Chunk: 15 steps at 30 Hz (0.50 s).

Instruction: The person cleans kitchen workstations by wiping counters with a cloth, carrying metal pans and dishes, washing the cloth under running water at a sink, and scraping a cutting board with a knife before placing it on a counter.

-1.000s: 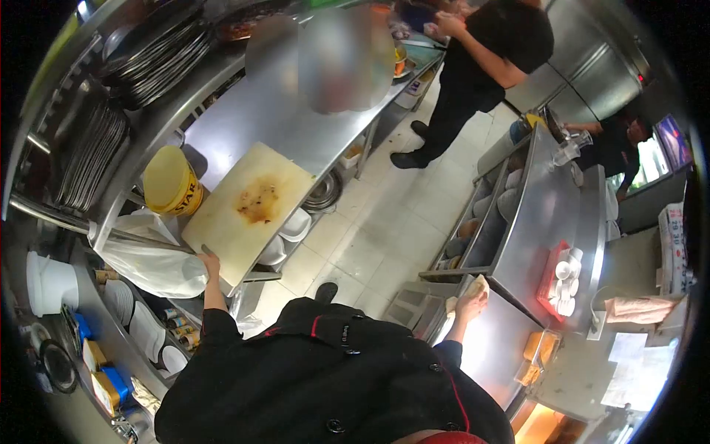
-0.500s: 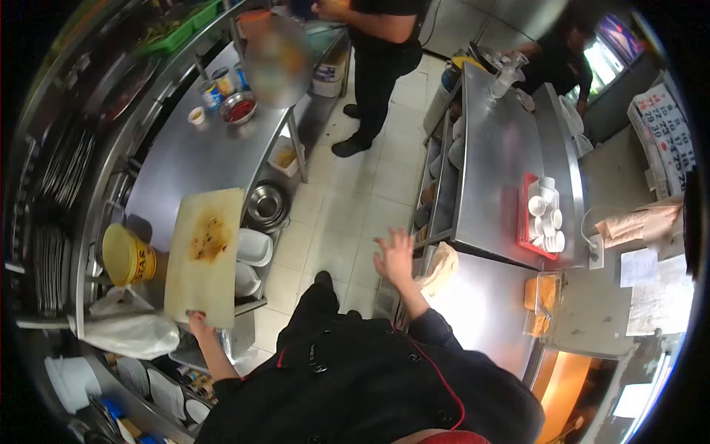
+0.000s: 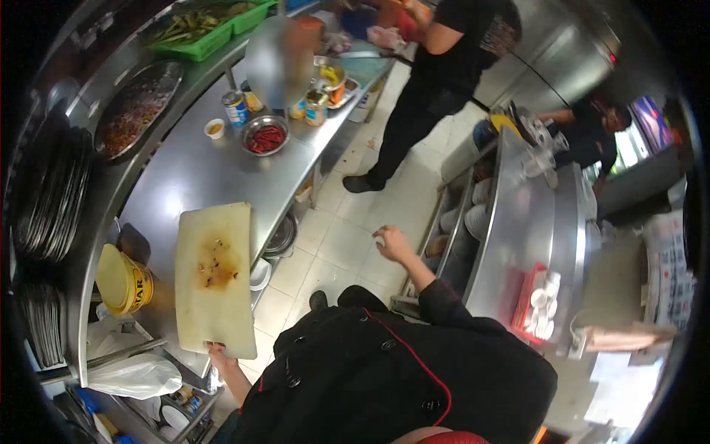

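My left hand point(image 3: 217, 352) is closed on the near edge of a pale cutting board point(image 3: 214, 311). A brown, wet-looking stain with dark bits marks the board's middle. The board lies over the left steel counter, though I cannot tell whether it rests fully on it. Just left of it stands a yellow tub point(image 3: 124, 285) with a lid. My right hand point(image 3: 395, 244) is held out over the floor, empty, with its fingers loosely bent and apart. Farther along the counter sits a metal bowl of red chillies point(image 3: 265, 138), near a small cup point(image 3: 214, 129) and several cans point(image 3: 235, 108).
A person in black point(image 3: 414, 111) stands beside the far end of the left counter point(image 3: 166, 174). Another person point(image 3: 592, 133) is behind the right counter point(image 3: 510, 214), which holds a red basket point(image 3: 526, 300) of white cups. Tiled floor point(image 3: 333, 237) runs between the counters.
My view has moved forward and turned, so the bowl and cans look nearer. My left hand keeps its hold on the board. My right hand's spread fingers have curled somewhat.
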Motion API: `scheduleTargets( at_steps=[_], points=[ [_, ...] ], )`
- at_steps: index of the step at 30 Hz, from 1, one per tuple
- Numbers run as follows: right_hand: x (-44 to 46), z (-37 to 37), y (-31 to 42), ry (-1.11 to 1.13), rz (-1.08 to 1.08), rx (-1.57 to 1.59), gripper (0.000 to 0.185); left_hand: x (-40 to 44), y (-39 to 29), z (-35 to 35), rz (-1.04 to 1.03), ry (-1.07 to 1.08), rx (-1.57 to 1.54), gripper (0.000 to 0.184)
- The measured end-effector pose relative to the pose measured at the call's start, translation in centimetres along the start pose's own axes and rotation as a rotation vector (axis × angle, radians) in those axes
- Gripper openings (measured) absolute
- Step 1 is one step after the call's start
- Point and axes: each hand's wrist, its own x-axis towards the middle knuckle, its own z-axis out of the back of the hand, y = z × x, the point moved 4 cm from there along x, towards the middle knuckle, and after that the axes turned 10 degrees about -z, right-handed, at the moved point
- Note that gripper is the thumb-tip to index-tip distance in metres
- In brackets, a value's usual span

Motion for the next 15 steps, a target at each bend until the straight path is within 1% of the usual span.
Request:
scheduleTargets(
  at_steps=[2,5,8,10,11,13,15],
  points=[
    [5.9,4.0,0.0,-0.022,0.007,-0.013,0.025,-2.4,-0.9,-3.4,-0.038,-0.081,0.000,0.064],
    [15.9,9.3,-1.9,-0.116,0.000,0.004,0.024,-2.5,0.6,-0.9,-0.045,-0.130,-0.108,0.065],
    [27.7,13.9,-5.0,-0.178,0.060,0.024,0.019,-5.6,0.4,-4.8,-0.081,-0.204,0.066,0.063],
    [36.4,16.2,-7.9,-0.295,0.129,-0.089,0.020,-7.1,2.2,-5.6,-0.109,-0.347,0.119,0.062],
    [40.3,17.7,-8.5,-0.262,0.110,-0.142,0.022,-7.9,3.0,-6.3,-0.123,-0.416,0.151,0.061],
    [48.7,19.7,-10.9,-0.242,0.049,-0.235,0.025,-9.3,4.6,-9.9,-0.159,-0.545,0.107,0.056],
    [57.9,20.8,-14.7,-0.255,-0.040,-0.312,0.024,-11.4,5.7,-16.4,-0.203,-0.663,-0.037,0.046]
  ],
)
